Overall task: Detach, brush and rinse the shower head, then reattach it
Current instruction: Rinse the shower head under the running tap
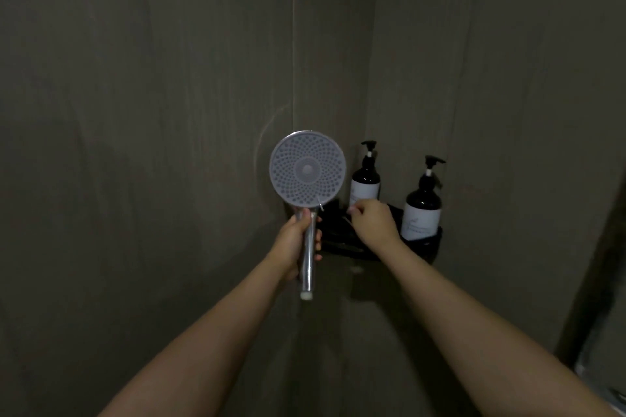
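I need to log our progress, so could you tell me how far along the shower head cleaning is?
Detaching looks done: the shower head is off its hose, held upright by the left hand. In hand: the right hand reaches into the corner shelf, holding something thin I cannot identify. Rinsing and reattaching remain; brushing is unclear.

The left hand covers the middle of the shower head handle. At four o'clock from it, the right hand hides part of the dark shelf; whether its fingers pinch anything is unclear. The bottle label print is unreadable
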